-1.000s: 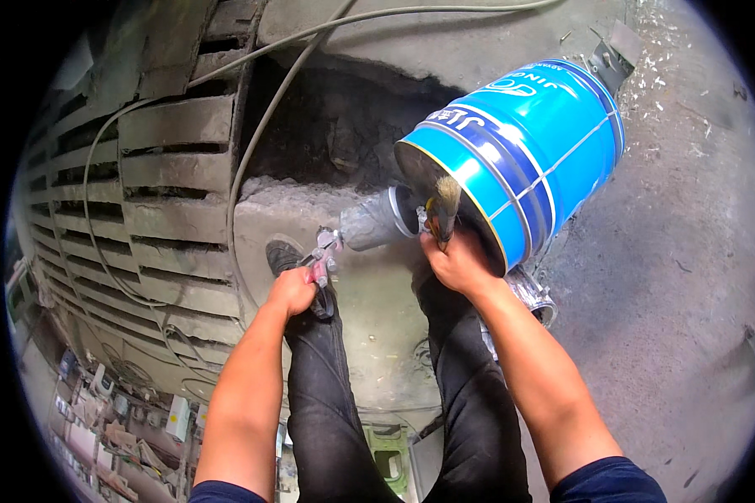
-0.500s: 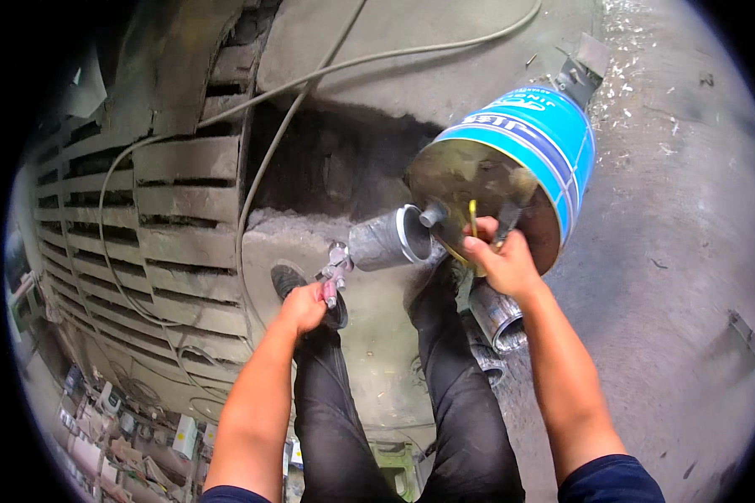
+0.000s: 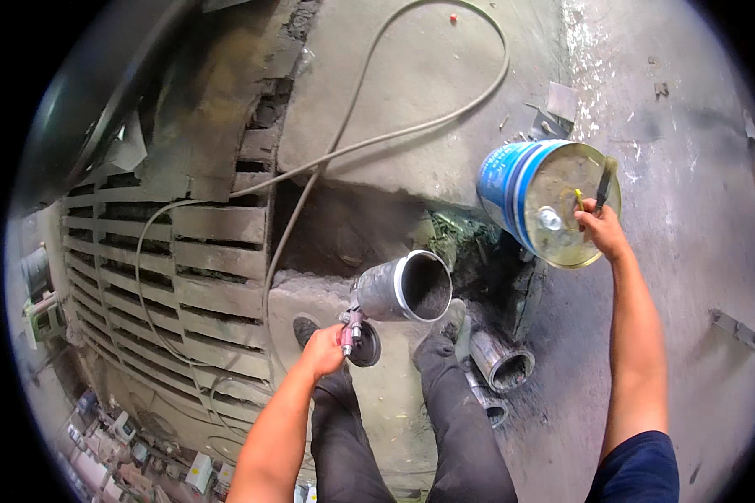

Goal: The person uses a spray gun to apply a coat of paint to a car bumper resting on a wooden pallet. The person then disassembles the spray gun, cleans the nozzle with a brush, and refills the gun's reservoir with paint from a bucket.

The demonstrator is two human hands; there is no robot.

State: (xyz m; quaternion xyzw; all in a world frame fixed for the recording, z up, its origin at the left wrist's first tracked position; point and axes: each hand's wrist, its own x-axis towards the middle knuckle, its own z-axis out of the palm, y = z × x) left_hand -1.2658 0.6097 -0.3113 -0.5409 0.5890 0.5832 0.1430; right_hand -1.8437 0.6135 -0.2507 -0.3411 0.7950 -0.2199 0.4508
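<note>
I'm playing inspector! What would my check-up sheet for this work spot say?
Surface: concrete floor, dusty, with a dark pit in it.
Job's things: pinkish tool at a grey metal cup, dark inside; brush, bristles up; blue drum, its end facing the camera.
Clutter: two metal cylinders near one foot; a metal piece off to the right.
Hands: left hand grips the pinkish tool; right hand holds the brush before the drum's end.
Cables: pale hose or cable, looping across itself.
Surroundings: slatted section on the left.
</note>
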